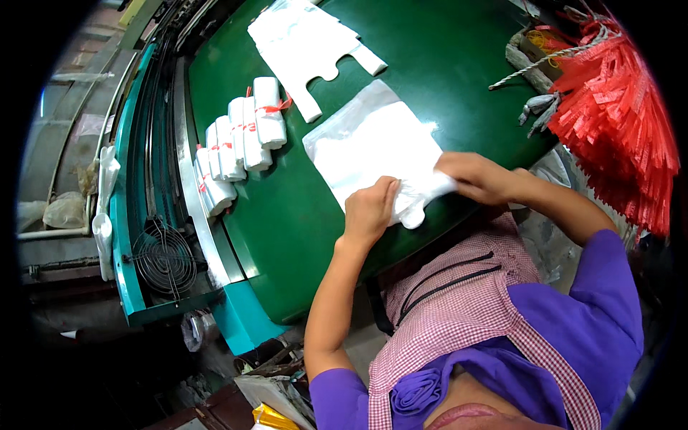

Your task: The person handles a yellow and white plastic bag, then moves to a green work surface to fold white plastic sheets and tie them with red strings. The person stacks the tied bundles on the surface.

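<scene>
A stack of white plastic bags lies at the near edge of the green table, its near end gathered and folded between my hands. The fingers of my left hand are closed on the near left part of the stack. My right hand is closed round its near right corner, with some fingertips hidden by plastic. Beyond it, another flat stack of white vest-shaped bags lies with its handles toward me. Several rolled white bag bundles, tied with red strips, sit in a slanting row to the left.
The green table has a metal rail and a teal machine frame along its left side. A round wire fan guard sits in that frame. At the right hangs a big bunch of red plastic strips, beside a twisted cord.
</scene>
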The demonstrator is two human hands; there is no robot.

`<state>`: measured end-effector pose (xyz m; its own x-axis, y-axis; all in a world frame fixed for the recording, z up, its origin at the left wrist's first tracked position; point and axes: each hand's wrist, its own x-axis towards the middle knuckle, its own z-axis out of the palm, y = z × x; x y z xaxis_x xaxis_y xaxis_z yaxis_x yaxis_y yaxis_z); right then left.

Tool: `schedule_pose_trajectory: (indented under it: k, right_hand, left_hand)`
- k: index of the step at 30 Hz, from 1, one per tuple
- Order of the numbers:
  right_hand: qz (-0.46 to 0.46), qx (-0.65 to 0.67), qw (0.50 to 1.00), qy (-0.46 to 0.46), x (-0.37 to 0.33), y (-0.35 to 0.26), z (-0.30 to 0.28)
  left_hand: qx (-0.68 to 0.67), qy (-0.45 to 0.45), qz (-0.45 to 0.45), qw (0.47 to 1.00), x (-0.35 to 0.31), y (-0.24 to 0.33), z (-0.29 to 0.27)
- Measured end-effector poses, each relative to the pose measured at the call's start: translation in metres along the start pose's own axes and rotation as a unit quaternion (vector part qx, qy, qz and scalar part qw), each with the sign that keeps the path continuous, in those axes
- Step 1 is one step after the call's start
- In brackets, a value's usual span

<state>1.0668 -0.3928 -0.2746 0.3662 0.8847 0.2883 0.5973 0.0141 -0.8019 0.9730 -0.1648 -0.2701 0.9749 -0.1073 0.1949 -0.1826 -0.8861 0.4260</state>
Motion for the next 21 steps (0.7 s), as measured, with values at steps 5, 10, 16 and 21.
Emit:
schedule_pose_trajectory:
  k: [5,10,16,21]
  right_hand:
    - [0.131,-0.185,0.971,-0.071,0.043,-0.007,0.028]
    - [-0.052,-0.332,0.941,-0.035,0.024,0.01,0.049]
    - [-0.033,-0.196,0.98,0.002,0.056,0.0,0.023]
    - [-0.034,-0.345,0.938,-0.007,0.043,0.017,0.045]
  left_hand:
    - [0.113,0.043,0.054,0.991,-0.023,0.001,0.009]
    - [0.167,0.08,0.137,0.973,-0.073,0.032,0.03]
    - [-0.087,-0.066,-0.097,0.989,-0.015,-0.008,0.003]
    - [0.041,0.048,-0.037,0.997,0.003,-0.007,-0.008]
